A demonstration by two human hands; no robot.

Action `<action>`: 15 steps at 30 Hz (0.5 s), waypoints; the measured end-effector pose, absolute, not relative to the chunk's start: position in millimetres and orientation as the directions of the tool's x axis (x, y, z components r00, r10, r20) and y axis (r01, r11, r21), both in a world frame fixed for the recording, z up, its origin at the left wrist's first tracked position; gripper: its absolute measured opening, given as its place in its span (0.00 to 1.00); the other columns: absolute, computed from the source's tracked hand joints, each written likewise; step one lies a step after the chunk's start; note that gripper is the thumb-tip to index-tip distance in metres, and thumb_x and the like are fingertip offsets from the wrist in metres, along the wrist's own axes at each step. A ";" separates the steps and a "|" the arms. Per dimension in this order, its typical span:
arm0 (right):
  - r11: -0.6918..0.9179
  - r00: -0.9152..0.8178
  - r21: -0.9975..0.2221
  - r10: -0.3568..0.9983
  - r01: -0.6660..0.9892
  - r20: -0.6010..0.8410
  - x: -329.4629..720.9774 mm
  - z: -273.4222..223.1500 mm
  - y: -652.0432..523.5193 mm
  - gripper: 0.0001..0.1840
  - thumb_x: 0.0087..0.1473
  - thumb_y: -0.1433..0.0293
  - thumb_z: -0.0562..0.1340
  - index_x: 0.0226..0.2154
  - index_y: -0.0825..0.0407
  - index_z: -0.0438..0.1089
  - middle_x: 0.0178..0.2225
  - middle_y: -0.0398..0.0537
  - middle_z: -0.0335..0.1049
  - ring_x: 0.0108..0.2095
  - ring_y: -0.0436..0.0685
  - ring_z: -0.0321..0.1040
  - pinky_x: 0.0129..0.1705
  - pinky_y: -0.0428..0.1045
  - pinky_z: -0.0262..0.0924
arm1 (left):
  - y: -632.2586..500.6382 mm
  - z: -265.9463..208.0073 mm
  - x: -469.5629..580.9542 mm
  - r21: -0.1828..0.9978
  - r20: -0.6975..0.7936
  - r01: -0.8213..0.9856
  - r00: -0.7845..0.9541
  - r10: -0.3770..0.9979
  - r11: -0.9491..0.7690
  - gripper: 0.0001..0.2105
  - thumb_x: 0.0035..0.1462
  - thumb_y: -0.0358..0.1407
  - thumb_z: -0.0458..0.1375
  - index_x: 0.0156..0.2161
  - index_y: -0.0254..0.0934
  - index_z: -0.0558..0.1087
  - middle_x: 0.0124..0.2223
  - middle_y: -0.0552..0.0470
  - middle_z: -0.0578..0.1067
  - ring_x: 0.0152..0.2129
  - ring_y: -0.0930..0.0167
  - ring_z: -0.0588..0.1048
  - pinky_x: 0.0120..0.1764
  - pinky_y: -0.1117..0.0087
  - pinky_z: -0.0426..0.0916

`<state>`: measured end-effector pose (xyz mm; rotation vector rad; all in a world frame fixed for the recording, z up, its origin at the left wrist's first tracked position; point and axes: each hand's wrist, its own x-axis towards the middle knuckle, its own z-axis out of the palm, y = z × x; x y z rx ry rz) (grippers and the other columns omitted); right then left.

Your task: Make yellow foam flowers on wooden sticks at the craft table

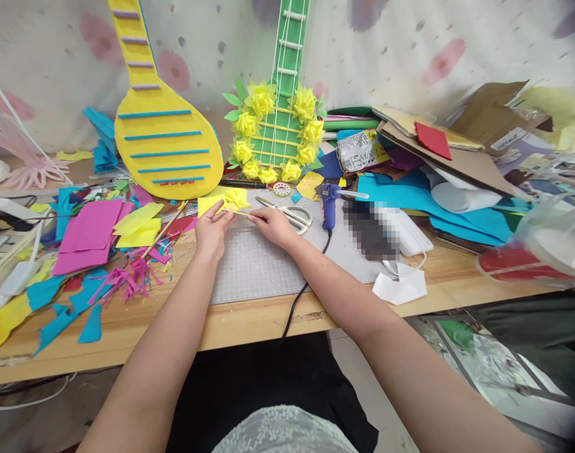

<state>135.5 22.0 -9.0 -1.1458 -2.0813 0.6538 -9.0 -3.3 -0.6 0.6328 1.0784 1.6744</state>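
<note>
Between my two hands stretches a thin yellow paper strip (242, 214). My left hand (212, 228) pinches its left end, with the other fingers extended. The right end sits in the closed fingertips of my right hand (270, 225). Just behind the strip lie yellow paper pieces (234, 197), partly covered by my left fingers. Scissors (302, 218) rest beside my right hand on the grey cutting mat (256, 270). A blue glue gun (329, 211) with a clear glue stick lies farther right. A roll of tape (282, 189) is behind the scissors.
Behind stand a yellow paper guitar (169, 141) and a green one (284, 129) ringed with yellow paper flowers. Coloured paper scraps (89, 233) cover the left side. Cardboard (450, 151) and blue paper (405, 192) pile up at right, near a plastic bucket (528, 261). The glue gun's cord (301, 294) crosses the table's front edge.
</note>
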 end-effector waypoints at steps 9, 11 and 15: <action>0.414 -0.483 -0.806 0.856 0.424 0.185 131.5 -11.0 19.6 0.14 0.53 0.66 0.55 0.30 0.54 0.74 0.25 0.42 0.70 0.27 0.48 0.61 0.30 0.43 0.51 | -0.6 -6.7 -14.6 0.867 -0.143 -0.495 -0.348 0.926 -0.052 0.12 0.39 0.22 0.61 0.33 0.34 0.70 0.27 0.54 0.71 0.29 0.75 0.74 0.45 0.66 0.68; 0.378 -0.470 -0.825 0.869 0.420 0.159 130.8 -12.5 20.2 0.14 0.53 0.65 0.55 0.31 0.55 0.74 0.26 0.43 0.71 0.27 0.48 0.62 0.31 0.43 0.52 | -1.8 -4.5 -13.2 0.865 -0.161 -0.499 -0.363 0.918 -0.045 0.11 0.39 0.22 0.60 0.32 0.34 0.69 0.27 0.55 0.71 0.27 0.76 0.74 0.43 0.67 0.69; 0.358 -0.442 -0.834 0.883 0.419 0.157 128.7 -14.5 19.7 0.16 0.54 0.63 0.53 0.31 0.54 0.74 0.27 0.43 0.71 0.27 0.49 0.61 0.32 0.45 0.52 | -2.3 0.3 -10.3 0.849 -0.221 -0.528 -0.404 0.888 -0.029 0.12 0.40 0.21 0.59 0.30 0.35 0.65 0.25 0.57 0.71 0.23 0.77 0.73 0.40 0.68 0.70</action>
